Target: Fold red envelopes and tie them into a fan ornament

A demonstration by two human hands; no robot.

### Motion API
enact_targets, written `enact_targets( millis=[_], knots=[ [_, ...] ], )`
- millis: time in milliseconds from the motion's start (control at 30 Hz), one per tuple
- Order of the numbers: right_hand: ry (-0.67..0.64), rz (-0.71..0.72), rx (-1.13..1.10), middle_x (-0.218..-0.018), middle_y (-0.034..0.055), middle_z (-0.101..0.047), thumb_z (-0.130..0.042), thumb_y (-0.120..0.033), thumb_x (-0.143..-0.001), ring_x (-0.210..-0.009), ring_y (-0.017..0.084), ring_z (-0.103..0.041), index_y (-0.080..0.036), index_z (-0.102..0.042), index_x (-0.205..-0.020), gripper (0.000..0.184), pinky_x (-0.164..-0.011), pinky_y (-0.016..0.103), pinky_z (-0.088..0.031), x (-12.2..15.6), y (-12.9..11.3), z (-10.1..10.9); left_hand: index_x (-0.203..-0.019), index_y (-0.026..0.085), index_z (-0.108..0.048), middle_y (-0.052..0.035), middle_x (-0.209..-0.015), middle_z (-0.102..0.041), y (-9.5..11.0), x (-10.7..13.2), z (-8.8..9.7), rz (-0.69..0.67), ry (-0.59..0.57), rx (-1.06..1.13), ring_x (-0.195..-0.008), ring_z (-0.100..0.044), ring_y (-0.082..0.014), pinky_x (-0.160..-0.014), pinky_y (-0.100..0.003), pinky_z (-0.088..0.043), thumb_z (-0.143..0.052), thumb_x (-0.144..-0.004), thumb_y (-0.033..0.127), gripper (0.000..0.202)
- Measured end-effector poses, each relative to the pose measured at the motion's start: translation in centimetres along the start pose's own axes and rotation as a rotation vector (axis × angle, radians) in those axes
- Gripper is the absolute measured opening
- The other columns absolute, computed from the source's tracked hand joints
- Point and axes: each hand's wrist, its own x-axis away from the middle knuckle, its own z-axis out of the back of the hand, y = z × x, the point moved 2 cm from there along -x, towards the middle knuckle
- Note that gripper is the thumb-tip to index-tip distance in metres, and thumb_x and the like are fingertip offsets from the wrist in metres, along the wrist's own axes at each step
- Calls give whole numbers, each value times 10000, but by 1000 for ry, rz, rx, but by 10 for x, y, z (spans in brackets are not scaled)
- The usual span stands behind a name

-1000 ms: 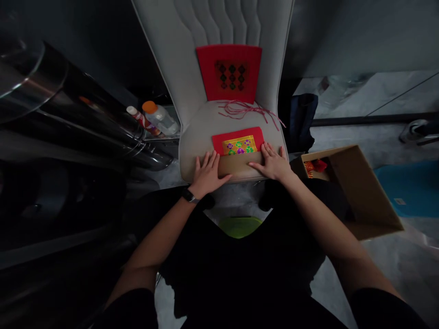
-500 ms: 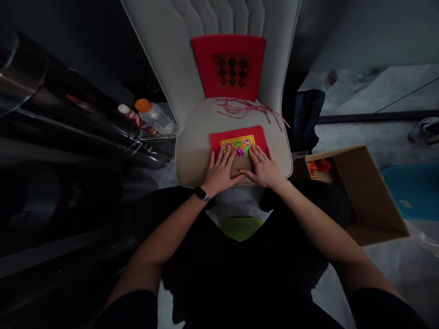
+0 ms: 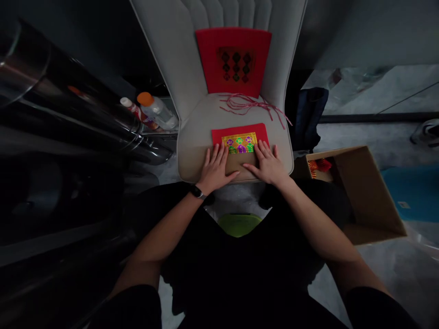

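Observation:
On the pale chair seat [image 3: 195, 151] lies a folded red paper sheet [image 3: 240, 130] with a shiny gold panel of purple and green patterns. My left hand [image 3: 216, 169] rests flat at the sheet's left side, fingers spread, a dark watch on its wrist. Opposite it, my right hand [image 3: 269, 163] lies with fingers stretched out over the right side of the sheet. Behind them is a loose bundle of pink-red cords [image 3: 252, 106]. A larger red square [image 3: 234, 59] with a grid of dark diamonds leans against the chair back.
An open cardboard box [image 3: 368, 192] with red and gold ornaments [image 3: 319, 168] stands at the right, beside a blue bin [image 3: 414, 192]. An orange-capped bottle [image 3: 159, 112] and a white-capped bottle [image 3: 139, 113] stand left of the chair. A green object [image 3: 239, 225] sits below the seat.
My hands have slid apart, outward from the middle of the sheet, showing more of the gold panel. My thumbs are now farther from each other.

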Motion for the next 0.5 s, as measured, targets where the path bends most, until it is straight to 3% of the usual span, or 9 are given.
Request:
enact_targets(
  millis=[100, 267, 500],
  knots=[
    [5, -10, 22, -1731, 230, -232, -376, -786, -982, -1632, 349, -216, -30, -250, -1662, 1024, -1320, 602, -93, 5, 7, -4, -1673, 77, -228, -208, -1750, -194, -5, 2, 6, 3, -33, -2, -1645, -161, -355, -1335, -579, -64, -502, -956, 718, 1000],
    [-20, -21, 31, -1717, 199, -301, -345, -762, -1006, -1611, 346, -280, -83, -284, -1661, 946, -1305, 649, -58, 4, 11, -2, -1670, 116, -258, -183, -1754, -212, -11, -4, 19, -2, -121, 14, -1646, -155, -352, -1327, -615, -63, -490, -979, 696, 931],
    [48, -98, 72, -1688, 245, -351, -345, -756, -1010, -1596, 376, -305, -58, -359, -1626, 931, -1288, 687, -59, -5, 3, 8, -1645, 79, -306, -220, -1750, -197, -7, -1, 17, 54, -56, 27, -1645, -103, -407, -1319, -636, -76, -515, -988, 631, 884]
  ],
)
